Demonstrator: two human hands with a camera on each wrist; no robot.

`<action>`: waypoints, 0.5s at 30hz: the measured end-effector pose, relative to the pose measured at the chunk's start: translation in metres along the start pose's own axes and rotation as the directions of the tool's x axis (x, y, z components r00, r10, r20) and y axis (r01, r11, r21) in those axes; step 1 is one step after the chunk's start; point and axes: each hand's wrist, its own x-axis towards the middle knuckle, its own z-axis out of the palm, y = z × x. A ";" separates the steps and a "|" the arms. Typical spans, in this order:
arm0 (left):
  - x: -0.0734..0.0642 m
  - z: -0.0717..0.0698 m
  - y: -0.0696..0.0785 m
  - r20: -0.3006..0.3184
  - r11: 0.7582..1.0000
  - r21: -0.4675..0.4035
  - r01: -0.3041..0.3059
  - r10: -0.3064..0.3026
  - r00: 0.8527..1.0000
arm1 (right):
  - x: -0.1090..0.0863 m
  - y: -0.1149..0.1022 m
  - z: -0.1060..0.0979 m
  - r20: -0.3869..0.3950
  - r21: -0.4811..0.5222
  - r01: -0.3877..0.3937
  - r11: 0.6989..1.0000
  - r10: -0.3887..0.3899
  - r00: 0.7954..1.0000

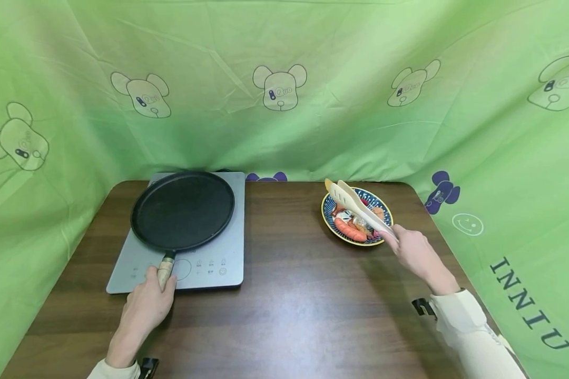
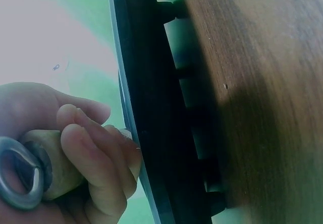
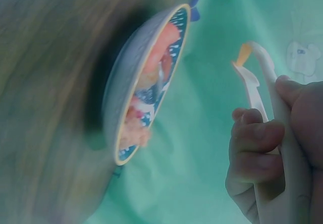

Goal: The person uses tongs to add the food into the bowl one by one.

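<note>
My left hand [image 1: 149,302] grips the pale wooden handle [image 1: 165,272] of a flat black frying pan [image 1: 184,210]. In the left wrist view a metal hanging ring [image 2: 38,181] shows at the handle's end. The pan, bare inside, rests on a grey induction cooker [image 1: 234,231]. On the other side my right hand [image 1: 419,258] holds cream-coloured tongs [image 1: 360,209] over a patterned blue bowl. Between the tong tips is a small orange-yellow piece of food [image 3: 244,55]. The bowl [image 3: 121,82] holds a scored pink sausage [image 1: 350,230] and several other food pieces.
Both the cooker and the bowl stand near the back of a dark brown wooden table [image 1: 289,284]. A green cloth [image 1: 341,131] printed with bear heads hangs behind the table and along both sides.
</note>
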 end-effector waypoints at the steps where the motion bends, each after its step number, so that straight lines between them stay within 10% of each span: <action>1: 0.000 0.000 0.000 0.002 1.000 0.001 0.000 0.000 1.000 | 0.001 -0.002 0.000 -0.001 -0.001 0.004 1.000 -0.004 1.000; 15: -0.001 0.001 0.000 -0.004 1.000 0.002 0.001 -0.001 1.000 | 0.020 -0.031 0.006 -0.011 -0.002 0.066 0.998 -0.066 0.998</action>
